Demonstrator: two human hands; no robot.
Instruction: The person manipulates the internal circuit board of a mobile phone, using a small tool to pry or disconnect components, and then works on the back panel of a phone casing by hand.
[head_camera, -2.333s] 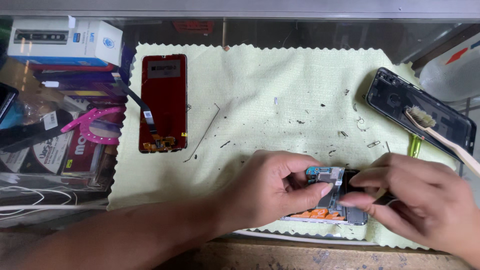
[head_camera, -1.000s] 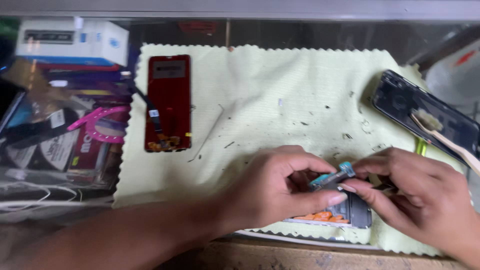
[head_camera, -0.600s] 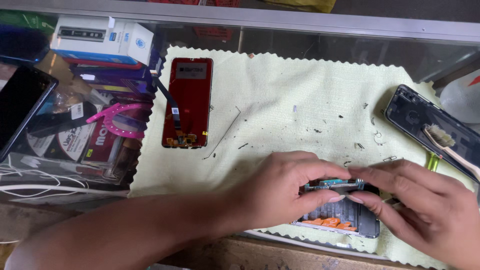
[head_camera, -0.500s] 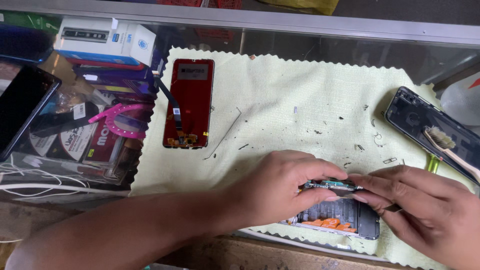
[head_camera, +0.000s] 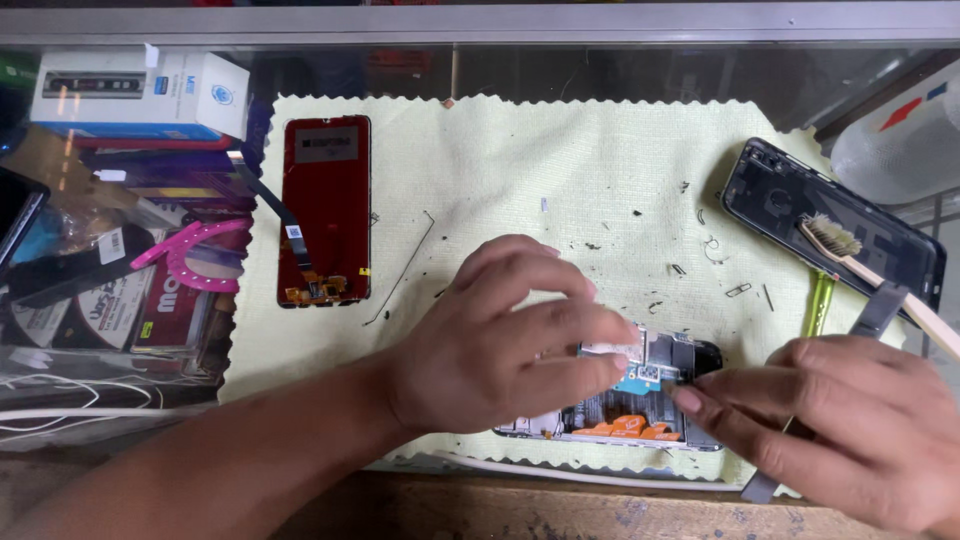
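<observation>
Red rectangular phone screen panel (head_camera: 324, 210) lies left of the opened black phone frame (head_camera: 640, 395) on the pale yellow cloth (head_camera: 560, 170). Left hand (head_camera: 490, 340) presses the frame, fingers together; right hand (head_camera: 850, 420) pinches at its small blue circuit board (head_camera: 640, 376).

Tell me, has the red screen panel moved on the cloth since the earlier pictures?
No. The red screen lies at the same left edge of the cloth, beside the thin wire; only the camera shifted.
</observation>
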